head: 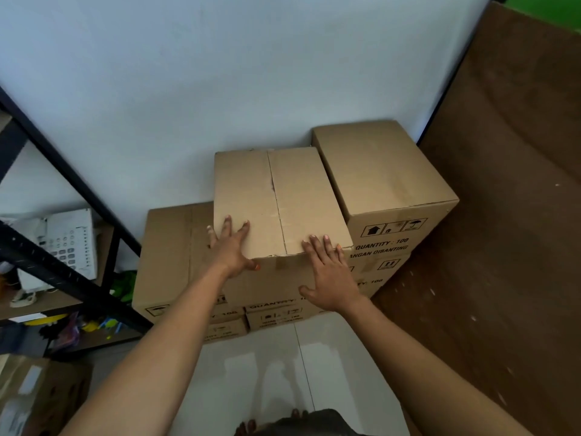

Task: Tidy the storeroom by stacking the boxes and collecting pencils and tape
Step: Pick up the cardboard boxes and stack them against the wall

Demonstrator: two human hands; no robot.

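We see stacked cardboard boxes against the far wall (220,73). The top middle box (276,199) runs lengthwise near to far; its near edge meets both hands equally. Our left hand (231,250) and right hand (330,275) press flat, fingers spread, gripping nothing

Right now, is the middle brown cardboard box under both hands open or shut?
Shut: the middle brown cardboard box has both top flaps lying flat, meeting along a centre seam. Tape cannot be told.
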